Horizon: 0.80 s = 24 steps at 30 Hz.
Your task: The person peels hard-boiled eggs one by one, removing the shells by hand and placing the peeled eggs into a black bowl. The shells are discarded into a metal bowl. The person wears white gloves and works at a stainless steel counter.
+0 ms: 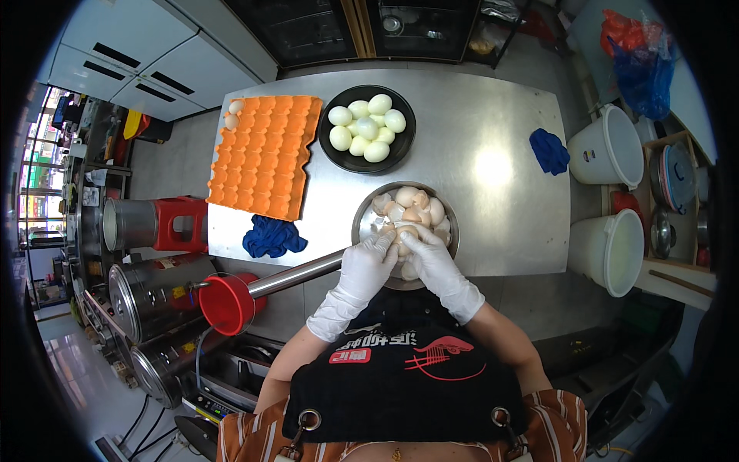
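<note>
Both my hands wear white gloves and meet over a steel pan (359, 216) near the table's front edge. My left hand (368, 263) and my right hand (430, 260) hold a brown egg (406, 235) between their fingertips. Under and behind them, the pan contains unpeeled brown eggs (406, 196) and broken eggshells (382, 203); the fingers hide part of these. The pan's long steel handle (300, 274) points to the lower left. Behind the pan, a black bowl (411, 136) holds several peeled white eggs (366, 127). An orange egg tray (262, 156) lies at the left, with two eggs (234, 114) at its far left corner.
A crumpled blue cloth (273, 237) lies by the tray on the steel table (485, 219), another blue cloth (548, 151) at its right edge. Two white buckets (606, 251) stand to the right. A red bucket (225, 306) and a red stool (182, 222) are at the left.
</note>
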Each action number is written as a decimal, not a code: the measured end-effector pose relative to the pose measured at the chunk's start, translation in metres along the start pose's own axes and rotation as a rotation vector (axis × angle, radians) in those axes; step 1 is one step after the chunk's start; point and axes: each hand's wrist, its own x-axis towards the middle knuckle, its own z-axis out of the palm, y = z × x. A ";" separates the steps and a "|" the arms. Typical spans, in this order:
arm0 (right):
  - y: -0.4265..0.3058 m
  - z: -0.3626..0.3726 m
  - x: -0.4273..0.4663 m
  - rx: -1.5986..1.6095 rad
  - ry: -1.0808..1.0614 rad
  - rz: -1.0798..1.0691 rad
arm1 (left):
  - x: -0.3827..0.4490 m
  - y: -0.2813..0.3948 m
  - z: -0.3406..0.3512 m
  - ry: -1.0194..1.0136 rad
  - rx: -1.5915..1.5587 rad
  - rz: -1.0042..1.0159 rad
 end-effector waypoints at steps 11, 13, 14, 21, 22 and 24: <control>0.001 0.010 0.002 -0.010 0.124 -0.044 | -0.003 -0.004 0.019 0.109 0.245 0.087; 0.002 0.010 0.003 -0.025 0.123 -0.052 | -0.003 -0.005 0.018 0.091 0.275 0.053; 0.002 0.010 0.003 -0.016 0.125 -0.039 | -0.002 -0.007 0.017 0.124 0.193 0.013; 0.001 0.003 0.004 0.048 0.105 0.048 | -0.001 -0.024 0.007 0.059 -0.177 -0.271; 0.001 0.002 0.005 0.055 0.090 0.057 | -0.001 -0.024 0.006 0.068 -0.207 -0.232; 0.002 0.001 0.006 0.063 0.064 0.060 | -0.001 -0.022 0.003 0.037 -0.333 -0.279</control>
